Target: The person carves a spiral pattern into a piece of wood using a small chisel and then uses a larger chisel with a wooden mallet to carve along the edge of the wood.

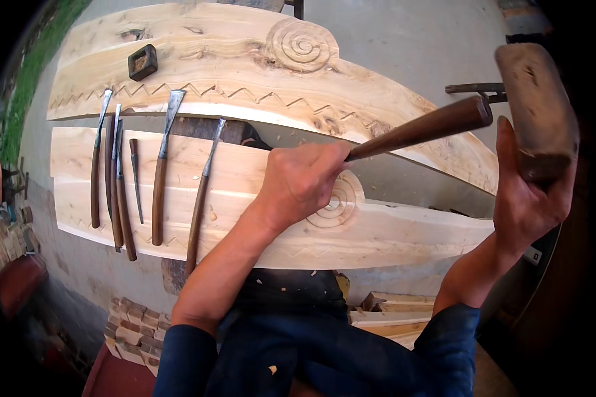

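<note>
My left hand (304, 178) is closed round a wood chisel; its dark wooden handle (424, 127) slants up to the right. The hand hides the blade, over the carved spiral (341, 198) of the near wooden board (417, 228). Off to the right, my right hand (533, 208) grips a worn wooden mallet (536, 109), raised near the butt of the chisel handle but apart from it. A zigzag line and a larger spiral (302, 44) are cut into the far board (225, 59).
Several carving chisels (159, 178) lie side by side across the near board's left part. A small dark square box (143, 63) sits on the far board. Wood blocks (136, 331) are stacked at lower left. Dark timber (218, 129) shows between the boards.
</note>
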Available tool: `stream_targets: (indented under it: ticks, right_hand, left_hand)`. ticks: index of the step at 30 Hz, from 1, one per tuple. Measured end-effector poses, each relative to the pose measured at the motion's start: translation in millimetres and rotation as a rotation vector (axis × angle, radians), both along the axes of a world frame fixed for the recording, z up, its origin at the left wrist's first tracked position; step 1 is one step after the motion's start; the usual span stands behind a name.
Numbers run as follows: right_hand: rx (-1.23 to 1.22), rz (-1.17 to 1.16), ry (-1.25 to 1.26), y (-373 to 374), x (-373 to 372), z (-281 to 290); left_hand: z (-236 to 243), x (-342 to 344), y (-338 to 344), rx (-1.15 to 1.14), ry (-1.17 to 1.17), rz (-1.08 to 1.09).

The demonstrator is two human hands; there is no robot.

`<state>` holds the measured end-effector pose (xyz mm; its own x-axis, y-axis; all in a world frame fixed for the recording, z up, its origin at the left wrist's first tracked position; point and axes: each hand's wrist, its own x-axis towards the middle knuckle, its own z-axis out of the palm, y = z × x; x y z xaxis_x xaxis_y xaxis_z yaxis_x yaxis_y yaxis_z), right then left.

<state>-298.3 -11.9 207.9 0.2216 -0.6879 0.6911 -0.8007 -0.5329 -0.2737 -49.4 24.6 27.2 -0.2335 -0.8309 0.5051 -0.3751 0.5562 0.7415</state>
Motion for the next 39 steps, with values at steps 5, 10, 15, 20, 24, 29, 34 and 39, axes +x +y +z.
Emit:
stream_targets:
  ticks: [5, 10, 15, 20, 24, 29, 34, 39]
  right_hand:
    - [0.071, -0.04, 0.291, 23, 10, 1]
    - [0.166, -0.207, 0.449, 41, 1, -22]
    - [0.472, -0.662, 0.316, 96, -61, -72]
    - [0.521, -0.882, 0.309, 135, -142, -127]
    - [0.555, -0.876, 0.257, 130, -141, -147]
    - [0.358, -0.654, 0.387, 124, -113, -160]
    - [0.345, -0.265, 0.258, 122, -10, -158]
    - [0.376, -0.038, 0.136, 113, 62, -162]
  left_hand:
    - [5, -1, 5, -0.13, -0.162, -0.023]
    - [6, 7, 7, 0.025, 0.02, 0.319]
    - [40, 54, 45, 0.314, 0.538, 0.408]
    - [44, 106, 95, 0.43, 0.531, 0.529]
    - [52, 133, 113, 0.41, 0.443, 0.653]
    - [64, 163, 120, 0.392, 0.33, 0.802]
    - [69, 204, 127, 0.466, 0.19, 0.917]
    - [78, 229, 124, 0.548, 0.054, 0.922]
